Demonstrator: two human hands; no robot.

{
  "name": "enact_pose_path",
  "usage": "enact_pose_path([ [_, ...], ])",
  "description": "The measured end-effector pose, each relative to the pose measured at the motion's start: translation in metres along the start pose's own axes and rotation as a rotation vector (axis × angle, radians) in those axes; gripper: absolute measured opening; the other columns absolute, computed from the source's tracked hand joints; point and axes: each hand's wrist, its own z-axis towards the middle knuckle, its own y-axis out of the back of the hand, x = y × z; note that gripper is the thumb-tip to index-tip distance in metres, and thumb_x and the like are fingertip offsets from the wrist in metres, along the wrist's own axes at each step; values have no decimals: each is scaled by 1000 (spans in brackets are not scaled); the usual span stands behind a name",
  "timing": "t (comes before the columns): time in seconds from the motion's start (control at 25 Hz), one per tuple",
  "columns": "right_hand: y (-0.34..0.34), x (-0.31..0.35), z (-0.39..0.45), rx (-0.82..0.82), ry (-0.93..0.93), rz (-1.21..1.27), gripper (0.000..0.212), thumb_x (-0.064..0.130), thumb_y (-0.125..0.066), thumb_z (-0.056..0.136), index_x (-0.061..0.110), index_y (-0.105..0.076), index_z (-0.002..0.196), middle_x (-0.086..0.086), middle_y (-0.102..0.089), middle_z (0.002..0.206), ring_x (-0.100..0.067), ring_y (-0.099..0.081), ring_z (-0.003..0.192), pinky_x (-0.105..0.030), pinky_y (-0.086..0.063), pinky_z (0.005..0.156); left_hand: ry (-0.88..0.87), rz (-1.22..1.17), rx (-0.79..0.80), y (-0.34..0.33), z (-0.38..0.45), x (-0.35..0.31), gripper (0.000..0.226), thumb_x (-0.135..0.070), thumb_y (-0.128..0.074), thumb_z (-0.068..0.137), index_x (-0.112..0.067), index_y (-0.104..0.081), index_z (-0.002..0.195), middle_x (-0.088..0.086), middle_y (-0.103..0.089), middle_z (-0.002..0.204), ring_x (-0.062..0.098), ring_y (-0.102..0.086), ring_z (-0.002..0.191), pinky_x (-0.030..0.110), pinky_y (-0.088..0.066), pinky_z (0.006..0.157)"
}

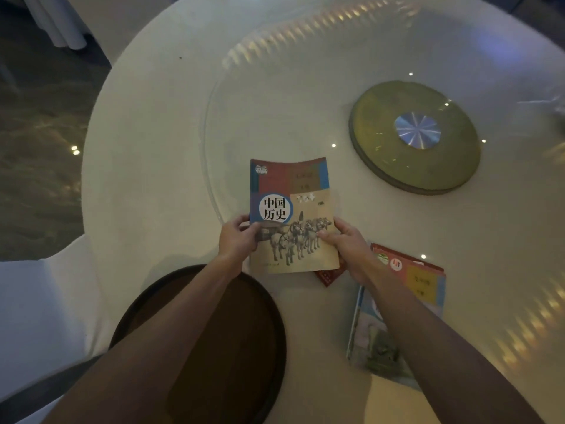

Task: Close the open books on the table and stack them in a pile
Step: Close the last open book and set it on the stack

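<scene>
Left hand (237,238) and right hand (347,243) pinch the closed history textbook (292,215) by its side edges, near the worktop's (146,154) front edge.

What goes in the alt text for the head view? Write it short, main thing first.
Both hands hold a closed history textbook with horses on its cover, left hand and right hand at its near corners. A second closed colourful textbook lies under the right forearm on the round white table, beside a dark round tray.
</scene>
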Motion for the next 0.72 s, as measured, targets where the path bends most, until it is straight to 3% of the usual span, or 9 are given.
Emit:
enact_pose_path([
  [0.04, 12, 0, -8, -45, 5, 0, 33, 1, -61, 96, 20, -68, 122, -10, -78, 111, -23, -77, 90, -35, -62, 67, -23, -19, 35, -9, -7, -6, 25, -19, -63, 98, -16, -61, 123, 6, -73, 106, 17, -71, 89, 37, -60, 71],
  [0.12, 49, -4, -28, -150, 1, 26, 28, 0, -61, 94, 19, -71, 112, -14, -77, 111, -26, -76, 92, -41, -63, 75, -57, -30, 137, -39, -23, -14, 23, -18, -63, 99, -16, -61, 121, 8, -74, 106, 21, -73, 92, 43, -62, 78],
  [0.24, 98, -19, -55, -292, 0, 52, 19, 8, -58, 99, 18, -71, 108, -16, -77, 112, -31, -74, 99, -52, -60, 85, -79, -10, 254, -83, -45, -13, 20, -16, -63, 99, -14, -63, 119, 8, -76, 104, 21, -74, 89, 39, -61, 70],
  [0.4, 154, -45, -95, -402, 14, 34, 21, 8, -59, 99, 10, -67, 118, -14, -75, 108, -23, -73, 87, -34, -57, 64, -69, 82, 301, -140, -74, 15, 11, -14, -64, 98, -14, -65, 108, 13, -76, 104, 22, -73, 77, 33, -55, 52],
  [0.52, 181, -74, -119, -439, -13, -53, 14, 8, -59, 100, 13, -69, 107, -8, -76, 101, -18, -73, 86, -30, -56, 63, -62, 153, 316, -170, -91, 41, 8, -13, -64, 97, -14, -67, 105, 14, -76, 105, 30, -74, 91, 51, -61, 74],
  [0.72, 197, -129, -131, -511, -5, -285, 15, 10, -61, 97, 15, -68, 110, -5, -75, 98, -19, -72, 86, -42, -61, 73, -93, 342, 348, -190, -109, 78, 23, -18, -70, 93, -14, -72, 116, 8, -78, 104, 20, -77, 88, 48, -64, 79],
])
